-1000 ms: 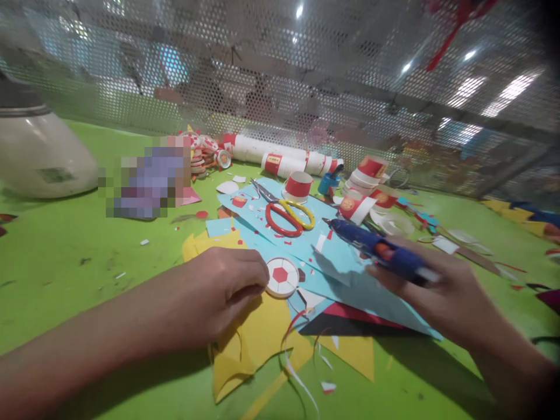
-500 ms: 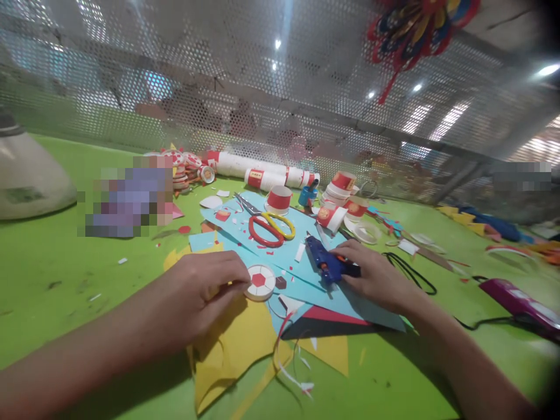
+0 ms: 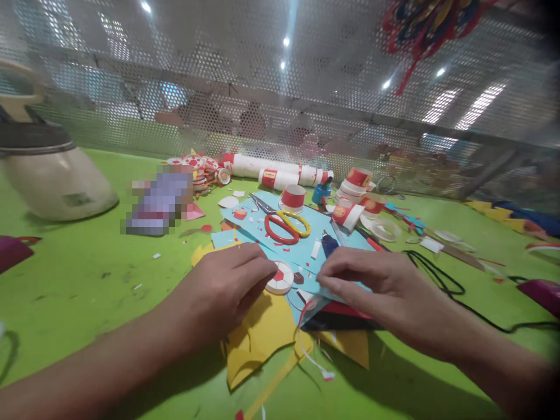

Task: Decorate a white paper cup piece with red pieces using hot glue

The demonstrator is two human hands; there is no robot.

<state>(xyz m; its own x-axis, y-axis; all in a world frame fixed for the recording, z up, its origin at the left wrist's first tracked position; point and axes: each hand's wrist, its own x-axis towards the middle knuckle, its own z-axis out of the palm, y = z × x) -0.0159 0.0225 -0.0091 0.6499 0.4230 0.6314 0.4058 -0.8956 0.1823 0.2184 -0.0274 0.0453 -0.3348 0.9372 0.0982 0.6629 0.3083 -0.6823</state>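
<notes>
My left hand (image 3: pixel 236 286) is closed, pinching the left edge of a round white disc (image 3: pixel 280 277) with a red centre patch and thin ball-like lines. Just right of the disc lies a small dark hexagonal piece (image 3: pixel 298 278) on the light blue paper (image 3: pixel 262 248). My right hand (image 3: pixel 371 286) hovers over that paper with bent fingers, thumb and fingertips slightly apart, nothing visible between them. Behind it lies a blue glue gun (image 3: pixel 329 245), mostly hidden by the hand. Scissors (image 3: pixel 282 228) with red and yellow handles lie beyond the disc.
Yellow paper (image 3: pixel 262 338) lies under my left hand. Paper cups (image 3: pixel 293 198) and stacked cups (image 3: pixel 262 165) stand and lie at the back, before a perforated screen. A pale container (image 3: pixel 61 181) stands left; a black cord (image 3: pixel 437 274) runs on the right.
My right hand has let go of the glue gun and come left and nearer, towards the disc. My left hand keeps the disc. The view has shifted left.
</notes>
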